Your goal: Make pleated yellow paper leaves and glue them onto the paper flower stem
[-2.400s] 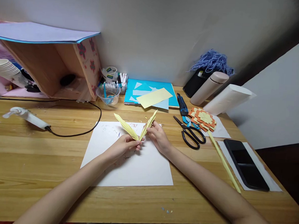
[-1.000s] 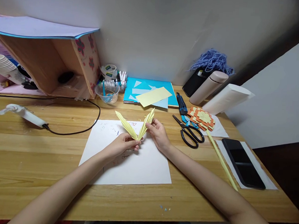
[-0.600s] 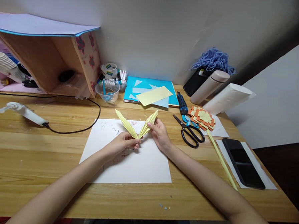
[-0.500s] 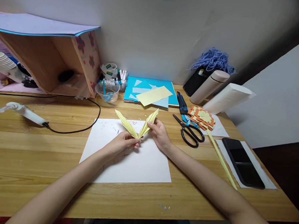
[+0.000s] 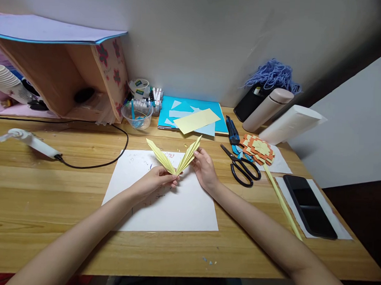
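Note:
A pleated yellow paper (image 5: 187, 158), spread into a V of two fans, is held above a marked white sheet (image 5: 186, 214). My left hand (image 5: 158, 180) pinches it at the bottom point where both fans meet. At the right fan's outer edge, my right hand (image 5: 205, 168) has its thumb and fingers closed on the pleats. Some of its fingers are hidden behind the paper. Black-handled scissors (image 5: 244, 167) lie to the right of my right hand, blades partly apart.
A glue gun (image 5: 33, 143) with a black cable lies at left. Behind are a plastic cup (image 5: 137, 116), a blue folder (image 5: 222, 118) under paper scraps, and a utility knife (image 5: 232, 130). A paper flower (image 5: 258, 150) and a phone (image 5: 310, 208) lie at right.
My right hand has shifted slightly along the right fan's outer edge, and that fan looks a little more spread. My left hand keeps its pinch at the base.

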`<state>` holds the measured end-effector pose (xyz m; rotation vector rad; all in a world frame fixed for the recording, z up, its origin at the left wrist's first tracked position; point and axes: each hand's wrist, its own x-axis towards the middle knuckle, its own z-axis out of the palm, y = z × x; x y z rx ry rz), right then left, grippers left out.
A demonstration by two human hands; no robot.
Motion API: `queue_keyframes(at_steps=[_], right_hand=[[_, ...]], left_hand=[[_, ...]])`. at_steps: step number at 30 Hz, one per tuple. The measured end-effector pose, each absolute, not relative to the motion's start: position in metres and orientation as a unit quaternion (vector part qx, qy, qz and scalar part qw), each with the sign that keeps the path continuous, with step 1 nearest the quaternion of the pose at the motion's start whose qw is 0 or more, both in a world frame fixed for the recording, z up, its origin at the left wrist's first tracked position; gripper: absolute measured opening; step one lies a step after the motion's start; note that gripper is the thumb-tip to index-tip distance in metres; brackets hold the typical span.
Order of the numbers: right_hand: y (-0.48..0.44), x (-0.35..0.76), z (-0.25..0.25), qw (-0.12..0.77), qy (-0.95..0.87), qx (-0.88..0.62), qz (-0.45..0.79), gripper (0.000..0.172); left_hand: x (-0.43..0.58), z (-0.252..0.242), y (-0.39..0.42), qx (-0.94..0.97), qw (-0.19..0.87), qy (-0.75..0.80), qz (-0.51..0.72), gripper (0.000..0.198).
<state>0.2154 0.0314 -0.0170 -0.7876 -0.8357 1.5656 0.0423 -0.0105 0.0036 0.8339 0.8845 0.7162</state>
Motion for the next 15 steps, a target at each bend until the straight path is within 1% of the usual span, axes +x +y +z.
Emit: queue_keyframes(at_steps=[6,11,13,15], right_hand=[[0.0318,0.2145,-0.0171,0.562,-0.37,-0.341,0.656,0.012],[0.0309,0.2138,-0.0155,0.564,-0.37,-0.349,0.651,0.019],[0.0304,0.2138,-0.0149,0.561,-0.374,-0.349,0.651,0.017],[0.03,0.2139,-0.0144,0.559,-0.372,-0.35,0.654,0.011]], left_hand=[[0.043,0.0029,-0.0099,0.386,0.762,0.401,0.332,0.017],[0.0435,0.0032,-0.0106,0.392,0.754,0.419,0.319,0.02],[0.0431,0.0034,-0.0113,0.397,0.749,0.427,0.314,0.02],[0.0427,0.0033,-0.0117,0.402,0.748,0.426,0.313,0.021]])
